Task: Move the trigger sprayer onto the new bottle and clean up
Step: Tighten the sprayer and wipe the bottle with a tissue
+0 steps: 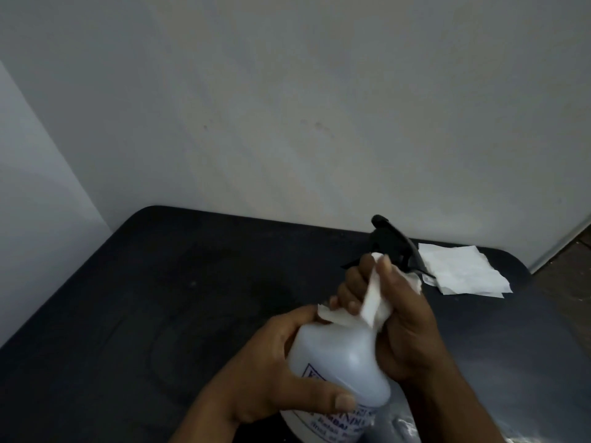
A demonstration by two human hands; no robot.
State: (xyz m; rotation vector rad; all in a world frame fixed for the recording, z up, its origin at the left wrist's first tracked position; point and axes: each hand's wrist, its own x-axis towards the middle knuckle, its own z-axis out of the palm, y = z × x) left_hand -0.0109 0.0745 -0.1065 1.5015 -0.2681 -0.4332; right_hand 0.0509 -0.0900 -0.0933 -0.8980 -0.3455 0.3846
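Bottle (339, 362): white, gripped by left hand (271, 372). Right hand (399, 318): fingers wrap tissue (372, 303) around neck below black sprayer (395, 243). Tissues (463, 273) on table (160, 298).

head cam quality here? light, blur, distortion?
Head view: dim, flat light; the dark table loses surface detail. Soft focus throughout; the printed label on the translucent white plastic bottle is unreadable. Wide-angle bend curves the table's far edge. A small glare patch sits bottom right. The black trigger sprayer shows as near-silhouette.

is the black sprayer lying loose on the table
No, the black trigger sprayer sits atop the white bottle, its neck wrapped in tissue by the right hand.
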